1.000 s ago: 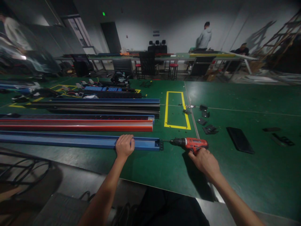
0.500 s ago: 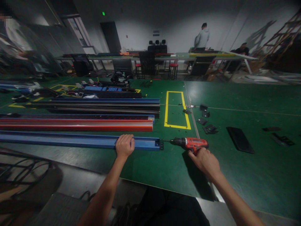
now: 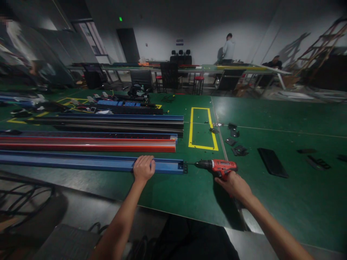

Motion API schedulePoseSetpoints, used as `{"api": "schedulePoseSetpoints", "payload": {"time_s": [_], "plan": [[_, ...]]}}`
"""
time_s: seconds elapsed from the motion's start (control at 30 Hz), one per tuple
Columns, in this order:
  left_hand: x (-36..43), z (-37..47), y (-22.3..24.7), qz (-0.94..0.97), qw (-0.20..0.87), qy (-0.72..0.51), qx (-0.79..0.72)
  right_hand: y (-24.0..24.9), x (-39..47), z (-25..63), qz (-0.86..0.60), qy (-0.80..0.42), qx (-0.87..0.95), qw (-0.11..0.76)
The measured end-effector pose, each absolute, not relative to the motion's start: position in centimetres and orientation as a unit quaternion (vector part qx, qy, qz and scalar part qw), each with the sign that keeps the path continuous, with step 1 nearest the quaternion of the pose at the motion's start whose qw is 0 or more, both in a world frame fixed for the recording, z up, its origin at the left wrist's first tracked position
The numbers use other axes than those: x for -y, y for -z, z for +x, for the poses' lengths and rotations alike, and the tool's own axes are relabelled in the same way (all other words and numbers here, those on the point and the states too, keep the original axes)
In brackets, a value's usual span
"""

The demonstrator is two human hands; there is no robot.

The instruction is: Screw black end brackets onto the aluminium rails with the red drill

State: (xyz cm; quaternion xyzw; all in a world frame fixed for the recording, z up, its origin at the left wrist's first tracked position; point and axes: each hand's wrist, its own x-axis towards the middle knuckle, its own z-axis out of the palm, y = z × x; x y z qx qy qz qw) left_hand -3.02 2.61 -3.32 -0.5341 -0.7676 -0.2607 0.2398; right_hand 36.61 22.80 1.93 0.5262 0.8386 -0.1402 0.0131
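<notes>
A long blue channel profile (image 3: 103, 163) lies along the near side of the green table, with a small black end piece (image 3: 185, 168) at its right end. My left hand (image 3: 144, 168) is wrapped over the profile a little short of that end. In my right hand (image 3: 235, 185) is a red and black power drill (image 3: 223, 165), held level by its handle. The drill's long thin bit points left and reaches the black end piece; whether its tip sits in a screw is too small to tell.
Behind the blue profile lie a red profile (image 3: 89, 144) and several dark ones. Right of the drill are small black plates (image 3: 240, 150) and a black flat slab (image 3: 272, 162). A yellow tape rectangle (image 3: 191, 128) marks the table. People are at the far table and far left.
The view has shifted slightly. The drill and my right hand appear a little further left; my left hand keeps its place on the profile. The person at the back has turned or leaned slightly.
</notes>
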Motion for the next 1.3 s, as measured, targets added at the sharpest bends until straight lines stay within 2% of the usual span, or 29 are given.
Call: {"api": "schedulePoseSetpoints", "payload": {"time_s": [0.4,0.67,1.1,1.3], "plan": [[-2.7,-2.9,3.2,-0.535,0.245,0.257,0.767,-4.5,-23.9,35.9,0.551,0.241,-0.797,0.056],[-2.7,-2.8,3.1,-0.531,0.232,0.272,0.768,-5.0,-23.6,35.5,0.559,0.271,-0.783,0.035],[-2.8,-2.9,3.7,-0.527,0.235,0.277,0.768,-4.3,-23.5,35.0,0.566,0.204,-0.796,0.063],[-2.8,-2.8,3.4,-0.526,0.223,0.282,0.771,-3.4,-23.5,35.3,0.559,0.195,-0.805,0.046]]}}
